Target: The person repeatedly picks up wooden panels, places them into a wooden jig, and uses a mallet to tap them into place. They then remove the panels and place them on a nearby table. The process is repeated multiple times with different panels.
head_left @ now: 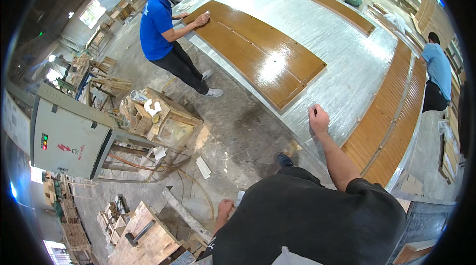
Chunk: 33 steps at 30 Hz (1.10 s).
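Observation:
My right hand (320,119) is closed above the plastic-covered table (331,82), near the front corner of a glossy brown wooden panel (253,49). Whatever its curled fingers may hold is too small to make out. Low at my side, my left hand (226,207) is closed too. A small pale flat piece (240,197) shows right beside it, partly hidden by my dark shirt, and I cannot tell whether the fingers grip it. To the right of my right arm lies a ribbed brown panel (379,133) with a lengthwise strip.
A person in blue (161,24) wipes the brown panel's far end. Another person (436,69) stands at the right edge. A narrow curved panel (322,3) lies farther back. At left are a grey electrical cabinet (72,131), a hose (201,178) and a hammer (140,233) on a wooden bench.

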Each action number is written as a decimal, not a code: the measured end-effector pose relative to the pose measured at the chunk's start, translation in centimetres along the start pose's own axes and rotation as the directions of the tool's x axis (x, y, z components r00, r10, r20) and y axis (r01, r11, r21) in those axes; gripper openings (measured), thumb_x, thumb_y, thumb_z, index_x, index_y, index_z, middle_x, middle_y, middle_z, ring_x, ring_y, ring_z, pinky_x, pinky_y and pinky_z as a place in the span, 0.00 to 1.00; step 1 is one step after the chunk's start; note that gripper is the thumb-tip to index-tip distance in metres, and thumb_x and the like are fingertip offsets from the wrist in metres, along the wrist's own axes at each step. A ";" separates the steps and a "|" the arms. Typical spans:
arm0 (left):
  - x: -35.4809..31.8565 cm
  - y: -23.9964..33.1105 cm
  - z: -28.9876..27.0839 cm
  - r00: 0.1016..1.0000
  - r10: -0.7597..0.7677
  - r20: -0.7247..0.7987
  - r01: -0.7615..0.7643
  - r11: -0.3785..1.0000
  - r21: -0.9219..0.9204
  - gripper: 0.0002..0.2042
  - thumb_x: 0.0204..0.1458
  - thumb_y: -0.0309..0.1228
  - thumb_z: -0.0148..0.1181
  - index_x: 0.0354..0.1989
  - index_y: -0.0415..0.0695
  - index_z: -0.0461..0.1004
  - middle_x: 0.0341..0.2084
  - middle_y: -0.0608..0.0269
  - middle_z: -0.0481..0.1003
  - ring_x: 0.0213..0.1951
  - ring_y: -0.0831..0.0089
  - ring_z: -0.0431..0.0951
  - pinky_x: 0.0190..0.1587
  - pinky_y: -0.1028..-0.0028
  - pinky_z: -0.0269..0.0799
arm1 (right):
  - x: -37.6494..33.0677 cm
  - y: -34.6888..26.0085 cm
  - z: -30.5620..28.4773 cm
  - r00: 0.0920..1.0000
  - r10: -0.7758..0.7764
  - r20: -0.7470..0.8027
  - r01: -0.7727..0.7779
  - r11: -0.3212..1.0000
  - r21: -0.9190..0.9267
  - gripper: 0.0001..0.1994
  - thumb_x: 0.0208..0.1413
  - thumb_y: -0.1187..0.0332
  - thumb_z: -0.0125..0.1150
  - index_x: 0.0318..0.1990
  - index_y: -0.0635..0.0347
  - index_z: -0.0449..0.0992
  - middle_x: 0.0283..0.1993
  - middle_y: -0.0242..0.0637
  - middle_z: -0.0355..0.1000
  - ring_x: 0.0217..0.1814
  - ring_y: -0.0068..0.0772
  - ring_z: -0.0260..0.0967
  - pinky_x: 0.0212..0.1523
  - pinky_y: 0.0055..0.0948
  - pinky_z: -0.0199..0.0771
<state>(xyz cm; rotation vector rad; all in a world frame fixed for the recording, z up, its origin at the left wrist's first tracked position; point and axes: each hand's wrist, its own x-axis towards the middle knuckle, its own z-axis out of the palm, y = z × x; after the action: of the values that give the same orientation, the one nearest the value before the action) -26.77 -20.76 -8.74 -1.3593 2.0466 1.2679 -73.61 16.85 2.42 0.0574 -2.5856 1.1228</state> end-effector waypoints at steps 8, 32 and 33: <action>-1.0 -2.4 1.6 0.982 -0.187 0.004 0.186 0.978 0.098 0.17 0.51 0.38 0.67 0.41 0.36 0.81 0.36 0.51 0.83 0.41 0.61 0.83 0.47 0.66 0.77 | -0.1 0.2 -1.2 0.998 0.051 0.044 -0.053 0.998 0.041 0.11 0.61 0.59 0.60 0.37 0.57 0.76 0.32 0.49 0.77 0.36 0.56 0.76 0.37 0.48 0.74; 5.0 -4.9 1.9 0.997 0.075 0.029 -0.072 0.993 -0.088 0.16 0.55 0.32 0.64 0.45 0.31 0.78 0.32 0.51 0.82 0.35 0.66 0.82 0.40 0.68 0.77 | -0.3 -1.4 -0.3 0.999 -0.009 -0.047 0.010 1.000 0.027 0.11 0.59 0.60 0.61 0.34 0.57 0.76 0.30 0.47 0.77 0.34 0.55 0.75 0.36 0.47 0.73; 5.0 -5.0 2.1 0.998 0.060 0.030 -0.059 0.997 -0.056 0.15 0.55 0.31 0.64 0.45 0.31 0.77 0.32 0.51 0.82 0.34 0.67 0.82 0.39 0.68 0.77 | -0.3 -1.3 -0.2 0.998 -0.016 -0.056 0.018 0.999 0.036 0.11 0.59 0.60 0.61 0.34 0.57 0.76 0.31 0.47 0.77 0.35 0.55 0.75 0.36 0.46 0.74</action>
<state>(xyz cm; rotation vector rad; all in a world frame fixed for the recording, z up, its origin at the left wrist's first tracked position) -25.13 -22.30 -15.79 -1.3027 2.0594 1.3715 -73.09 16.09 3.41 0.0556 -2.5114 1.1496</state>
